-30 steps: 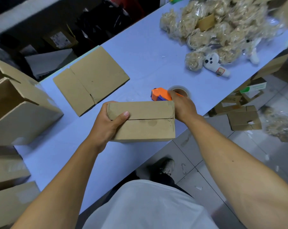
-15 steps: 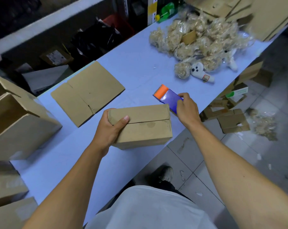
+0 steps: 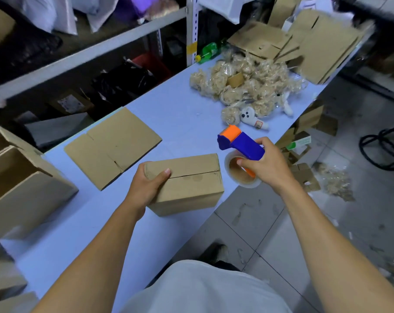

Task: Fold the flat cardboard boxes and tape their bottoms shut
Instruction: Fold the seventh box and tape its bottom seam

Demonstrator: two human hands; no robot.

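A small folded cardboard box (image 3: 191, 184) lies on the pale blue table (image 3: 173, 109), its closed flaps up with the seam showing. My left hand (image 3: 147, 184) grips its left end, thumb on top. My right hand (image 3: 268, 164) holds a blue and orange tape dispenser (image 3: 241, 143) with a clear tape roll (image 3: 240, 172), lifted just right of the box at the table's edge. A flat unfolded box (image 3: 112, 145) lies behind the folded one.
Folded open boxes (image 3: 17, 177) stand at the left. Bagged plush toys (image 3: 243, 86) and a stack of flat cardboard (image 3: 304, 41) fill the table's far end. Shelving runs behind the table. Cardboard scraps (image 3: 304, 177) litter the tiled floor at right.
My right hand has picked the tape dispenser up off the table and brought it to the box's right end. The left hand still grips the box.
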